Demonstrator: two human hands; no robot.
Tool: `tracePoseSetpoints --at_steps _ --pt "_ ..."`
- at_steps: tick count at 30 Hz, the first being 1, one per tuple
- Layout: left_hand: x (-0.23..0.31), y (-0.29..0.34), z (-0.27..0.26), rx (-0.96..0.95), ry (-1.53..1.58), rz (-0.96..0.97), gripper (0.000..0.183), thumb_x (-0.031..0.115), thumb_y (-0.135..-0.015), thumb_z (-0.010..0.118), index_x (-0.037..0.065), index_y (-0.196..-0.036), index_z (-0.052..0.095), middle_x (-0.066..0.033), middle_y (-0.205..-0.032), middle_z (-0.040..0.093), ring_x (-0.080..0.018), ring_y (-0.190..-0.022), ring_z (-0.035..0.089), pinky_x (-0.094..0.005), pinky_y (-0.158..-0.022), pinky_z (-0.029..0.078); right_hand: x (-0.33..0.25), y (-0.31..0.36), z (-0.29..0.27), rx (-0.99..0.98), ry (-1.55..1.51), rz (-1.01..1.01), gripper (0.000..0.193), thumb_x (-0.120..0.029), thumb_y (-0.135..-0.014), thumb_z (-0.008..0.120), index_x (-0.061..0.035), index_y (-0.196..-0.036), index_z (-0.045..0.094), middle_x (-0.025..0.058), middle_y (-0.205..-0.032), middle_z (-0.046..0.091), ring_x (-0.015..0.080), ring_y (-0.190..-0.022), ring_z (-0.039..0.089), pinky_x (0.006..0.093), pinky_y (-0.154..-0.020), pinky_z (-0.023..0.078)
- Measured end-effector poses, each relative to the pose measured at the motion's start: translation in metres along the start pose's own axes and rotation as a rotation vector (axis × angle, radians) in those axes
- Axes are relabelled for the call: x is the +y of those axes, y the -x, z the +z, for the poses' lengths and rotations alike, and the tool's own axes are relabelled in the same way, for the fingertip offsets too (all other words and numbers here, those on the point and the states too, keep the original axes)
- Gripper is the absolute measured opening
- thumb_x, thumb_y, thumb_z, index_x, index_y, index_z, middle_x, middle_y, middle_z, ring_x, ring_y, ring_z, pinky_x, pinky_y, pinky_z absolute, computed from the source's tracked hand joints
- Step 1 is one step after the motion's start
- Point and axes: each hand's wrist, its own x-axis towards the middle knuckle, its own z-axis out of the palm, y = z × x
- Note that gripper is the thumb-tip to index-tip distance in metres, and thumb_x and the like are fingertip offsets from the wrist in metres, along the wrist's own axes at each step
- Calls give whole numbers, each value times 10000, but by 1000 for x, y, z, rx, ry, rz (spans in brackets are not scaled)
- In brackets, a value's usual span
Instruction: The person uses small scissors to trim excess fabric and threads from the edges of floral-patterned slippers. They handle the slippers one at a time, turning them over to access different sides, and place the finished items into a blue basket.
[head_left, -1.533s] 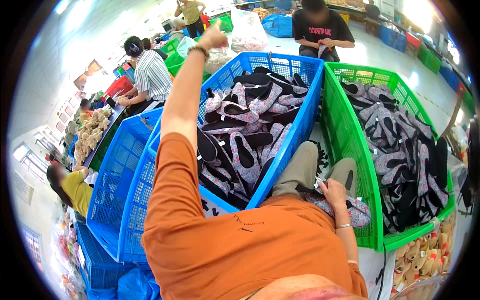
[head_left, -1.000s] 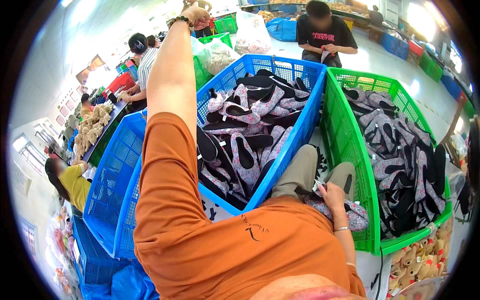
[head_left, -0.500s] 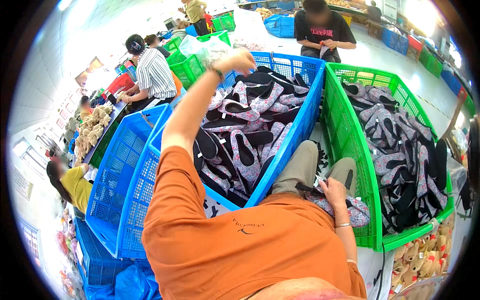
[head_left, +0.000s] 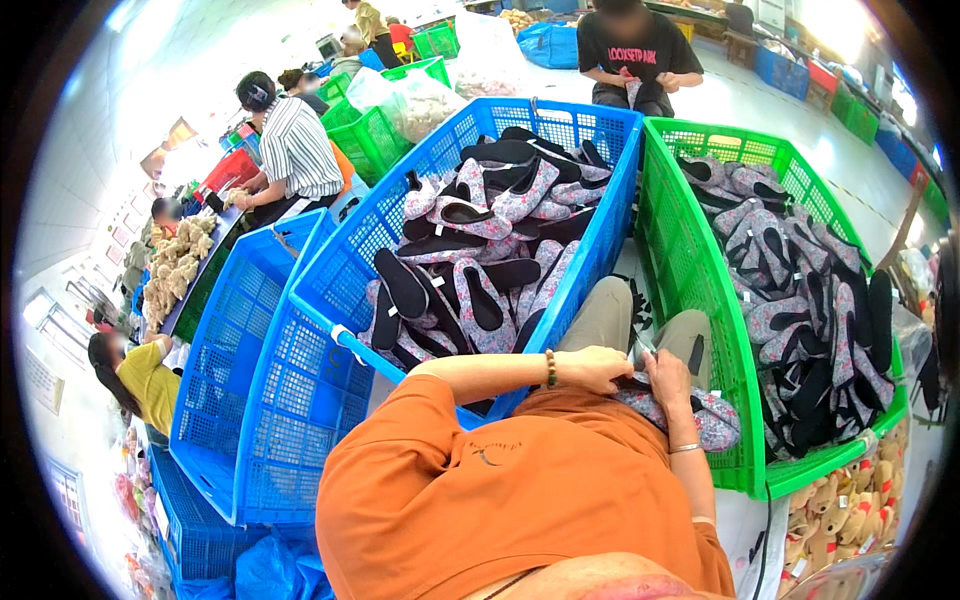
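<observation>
In my lap lies a floral slipper point(head_left: 718, 420) with a black lining, partly covered by my right hand. My right hand point(head_left: 668, 382) is closed round its near part, and a small pale, shiny bit shows above the fingers, too small to name. My left hand point(head_left: 598, 370), with a beaded bracelet at the wrist, is pinched beside the slipper's dark edge. Whatever its fingertips hold is hidden. Ahead of my left arm, a blue crate point(head_left: 335, 345) holds many similar slippers point(head_left: 485, 305). A green crate point(head_left: 700, 320) at my right holds more slippers point(head_left: 780, 250).
Another blue crate point(head_left: 225, 330) stands at the left. A person in a black shirt point(head_left: 640, 55) sits beyond the crates, hands on a small item. A person in a striped shirt point(head_left: 300, 150) works at a table with tan plush pieces point(head_left: 180, 265). Plush items point(head_left: 840, 515) lie lower right.
My left hand has come down from above the blue crate to the slipper in my lap, beside my right hand. The right hand has stayed on the slipper.
</observation>
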Motion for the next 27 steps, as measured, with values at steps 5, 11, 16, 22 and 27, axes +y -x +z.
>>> tracePoseSetpoints --at_steps 5,11,16,22,27 --pt "-8 -10 18 51 79 -24 279 122 -734 662 43 -990 586 -183 -961 555 -376 -902 561 -433 -795 462 1 1 2 5 -4 2 466 -442 -908 506 -5 -754 552 243 -738 614 426 -701 599 493 -616 471" --pt "-11 -8 19 -1 164 -53 304 99 -738 661 43 -1016 552 -185 -984 568 -375 -915 571 -430 -802 465 -2 1 0 -18 6 5 467 -443 -908 504 -2 -760 553 244 -740 614 431 -705 597 496 -622 471" --pt "-15 -11 18 -28 147 -48 304 105 -742 666 51 -1019 554 -181 -998 591 -365 -935 581 -428 -804 465 0 0 2 -23 13 15 466 -443 -904 510 -3 -758 556 237 -738 615 423 -711 600 494 -624 472" --pt "-15 -13 13 -58 160 -37 291 111 -754 664 53 -1017 557 -177 -995 603 -358 -938 586 -422 -806 466 3 -1 3 -14 5 -16 458 -441 -894 526 -6 -755 558 232 -739 615 416 -711 602 491 -622 472" --pt "-21 -12 18 -40 162 -19 290 110 -760 660 52 -1024 555 -177 -991 609 -356 -929 591 -422 -801 469 1 1 2 -16 -7 -14 459 -444 -891 529 -7 -753 556 232 -737 615 415 -709 603 487 -618 474"
